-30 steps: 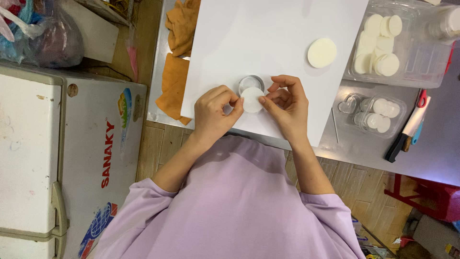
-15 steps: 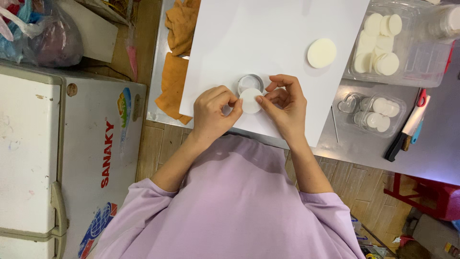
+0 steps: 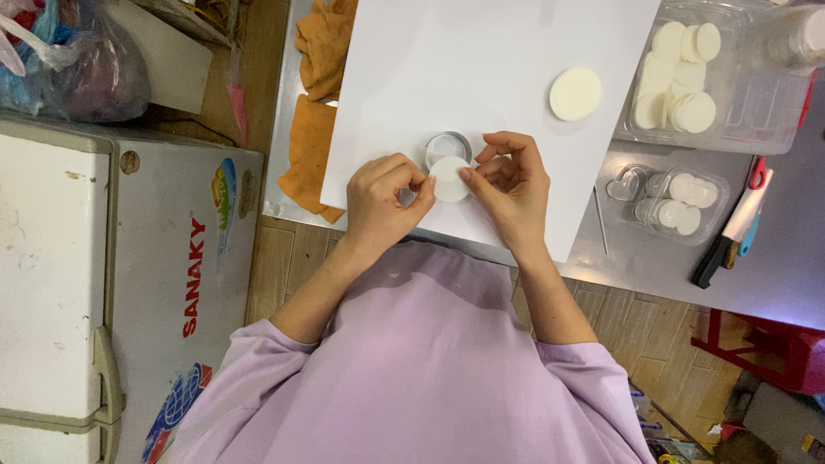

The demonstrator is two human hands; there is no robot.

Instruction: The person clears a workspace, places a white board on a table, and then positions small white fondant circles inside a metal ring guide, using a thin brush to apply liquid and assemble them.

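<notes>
My left hand (image 3: pixel 384 199) and my right hand (image 3: pixel 510 185) both pinch a small white round disc (image 3: pixel 448 179) between their fingertips, just above a white board (image 3: pixel 481 77). A round metal ring cutter (image 3: pixel 447 148) stands on the board right behind the disc. Another white disc (image 3: pixel 575 93) lies on the board to the right, apart from both hands.
A clear plastic box (image 3: pixel 730 86) with several white discs stands at the right, and a smaller clear tray (image 3: pixel 670 202) holds more. A knife with a black handle (image 3: pixel 730 236) lies further right. Orange cloths (image 3: pixel 314 112) lie left of the board. A white chest freezer (image 3: pixel 103 292) stands at left.
Both hands keep pinching the disc in the same place; the fingers shift slightly around its edge.
</notes>
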